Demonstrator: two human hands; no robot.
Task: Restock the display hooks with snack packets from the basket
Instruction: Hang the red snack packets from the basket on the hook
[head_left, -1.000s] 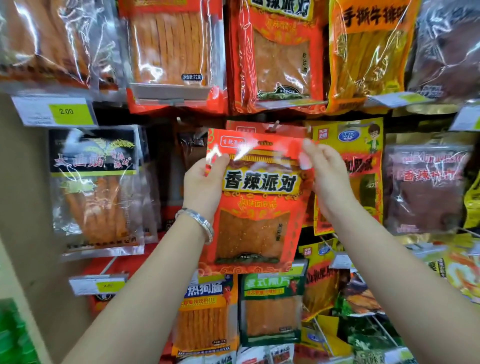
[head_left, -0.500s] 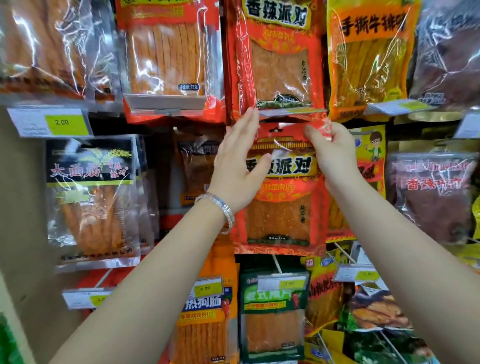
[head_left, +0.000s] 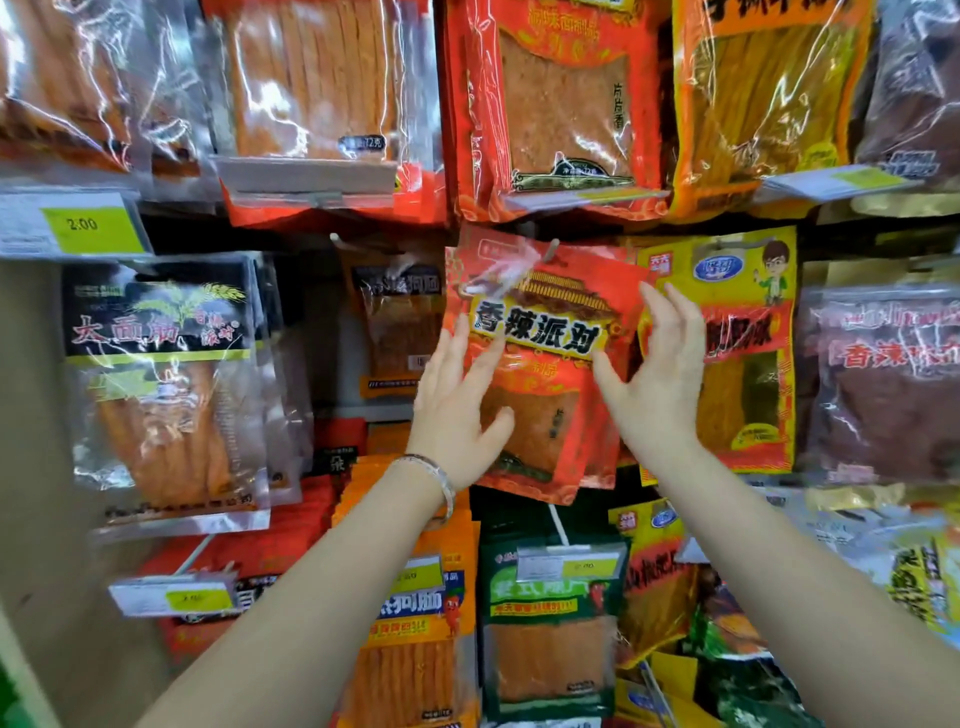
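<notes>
One glossy red snack packet (head_left: 540, 332) on a metal display hook (head_left: 554, 245).
Near upright between hands: left hand (head_left: 457, 410) touching its left edge, right hand (head_left: 660, 384) just beside; fingers (head_left: 451, 340) spread, gripping nothing.

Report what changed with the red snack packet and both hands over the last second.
The red packet went up from in front of the display to the hook, where it now hangs slightly tilted. The left hand and right hand, which pinched its top corners, have let go and sit lower, fingers spread. The yellow packet beside it and the 2.00 price tag stayed put.
</notes>
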